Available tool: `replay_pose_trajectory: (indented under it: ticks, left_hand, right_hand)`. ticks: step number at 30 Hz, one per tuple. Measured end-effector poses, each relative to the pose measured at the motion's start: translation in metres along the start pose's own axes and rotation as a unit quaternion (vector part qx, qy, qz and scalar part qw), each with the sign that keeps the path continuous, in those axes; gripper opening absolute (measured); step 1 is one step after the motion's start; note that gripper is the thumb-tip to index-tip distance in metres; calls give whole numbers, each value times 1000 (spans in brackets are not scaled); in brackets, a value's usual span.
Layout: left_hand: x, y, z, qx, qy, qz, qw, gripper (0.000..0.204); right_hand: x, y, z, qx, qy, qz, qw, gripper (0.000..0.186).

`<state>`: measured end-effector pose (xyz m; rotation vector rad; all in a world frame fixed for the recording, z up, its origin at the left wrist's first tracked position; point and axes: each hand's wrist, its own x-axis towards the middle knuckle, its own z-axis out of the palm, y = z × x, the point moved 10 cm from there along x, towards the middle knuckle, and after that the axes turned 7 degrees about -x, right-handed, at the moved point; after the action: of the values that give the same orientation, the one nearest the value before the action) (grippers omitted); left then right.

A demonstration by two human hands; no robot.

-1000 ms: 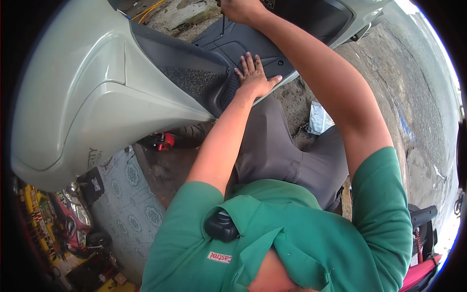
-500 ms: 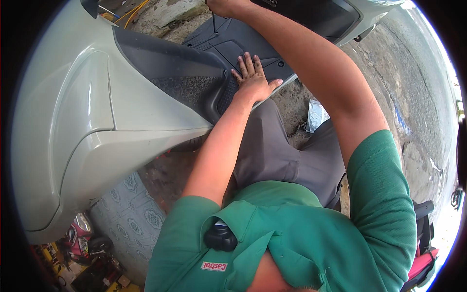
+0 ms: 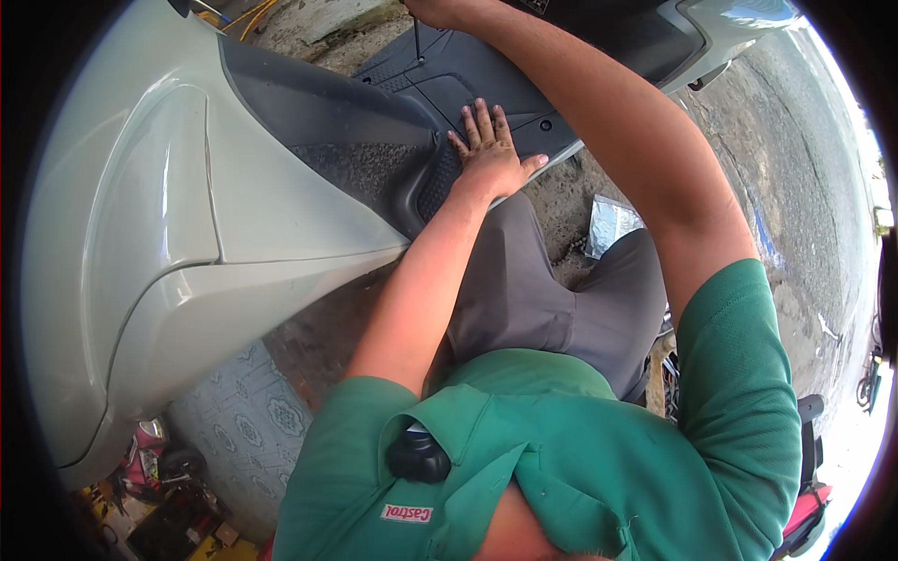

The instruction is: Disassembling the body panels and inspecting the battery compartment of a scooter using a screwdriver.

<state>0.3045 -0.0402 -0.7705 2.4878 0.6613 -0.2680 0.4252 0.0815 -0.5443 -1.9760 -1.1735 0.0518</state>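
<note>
My left hand (image 3: 488,157) lies flat with spread, grimy fingers on the dark plastic floorboard (image 3: 460,86) of a scooter. My right hand (image 3: 447,11) is at the top edge, closed around the upper end of a thin dark-shafted tool (image 3: 418,42). The tool's shaft stands nearly upright, its tip down at the floorboard, beyond my left fingers. Its handle is hidden in my fist and cut off by the picture's edge. A round dark fastener hole (image 3: 545,124) shows in the floorboard, right of my left hand.
The scooter's pale grey body panel (image 3: 159,234) fills the left side. A silvery packet (image 3: 613,222) lies on the rough ground beside my knee. Patterned floor tiles (image 3: 248,421) and a small red-and-black vehicle (image 3: 150,453) show at lower left. Yellow cord (image 3: 257,17) lies at the top left.
The view has shifted slightly. My right hand stays closed on the tool near the top edge, and my left hand remains flat on the floorboard.
</note>
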Motion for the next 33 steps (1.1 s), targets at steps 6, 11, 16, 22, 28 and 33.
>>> replay_pose_trajectory:
  ticks: [6, 11, 16, 22, 28, 33]
  left_hand:
    - [0, -1, 0, 0, 5, -1, 1000, 122]
    - [1, 1, 0, 1, 9, 6, 1000, 122]
    - [-1, -2, -1, 0, 15, 6, 1000, 122]
    - [-2, 1, -2, -1, 23, 14, 1000, 122]
    - [-4, 7, -5, -20, 25, 14, 999, 120]
    - [-4, 1, -6, -19, 31, 12, 999, 120]
  right_hand:
    - [-2, 0, -2, -8, -6, 12, 1000, 36]
    - [0, 4, -2, -3, -8, 15, 1000, 37]
    - [2, 1, 1, -14, 21, -17, 1000, 39]
    - [5, 9, 4, -39, 17, -8, 999, 38]
    - [3, 9, 0, -26, 50, -29, 998, 39]
    - [3, 5, 2, -31, 12, -5, 999, 39]
